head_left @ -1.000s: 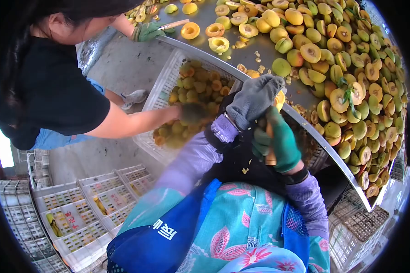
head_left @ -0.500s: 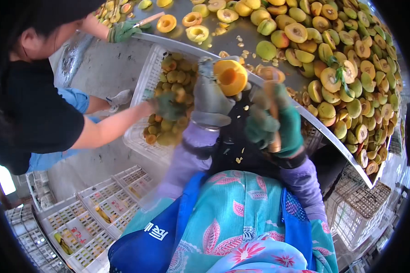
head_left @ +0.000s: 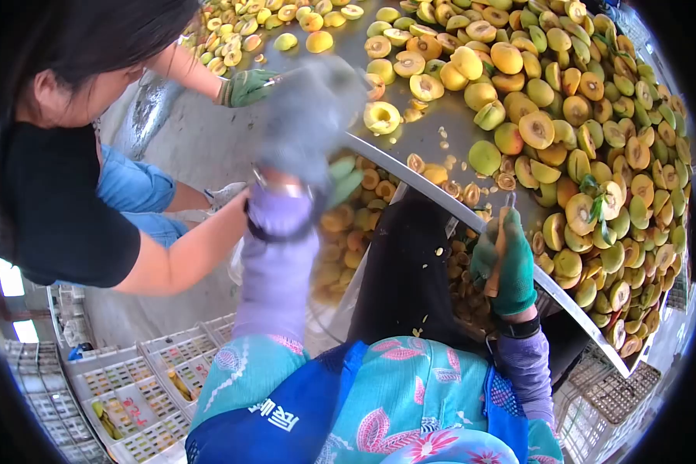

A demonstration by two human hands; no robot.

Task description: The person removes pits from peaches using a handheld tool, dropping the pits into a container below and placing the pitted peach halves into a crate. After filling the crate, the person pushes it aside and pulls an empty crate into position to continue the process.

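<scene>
My left hand, in a grey glove, is stretched out over the table edge at upper left and smeared by motion; whether it holds anything is unclear. In a green glove, my right hand is closed around a wooden-handled tool with a metal tip, at the table's near edge. Halved yellow-green fruits lie in a large heap on the metal table. One cored fruit half lies to the right of my left hand.
At left a co-worker has one green-gloved hand at the table edge and another over a crate of fruit halves. Plastic crates stand at lower left, with another crate at lower right. Fruit pieces lie below the table edge.
My left hand, which held an orange fruit half, has moved up and left. My right hand has moved right and down, away from it, with the tool.
</scene>
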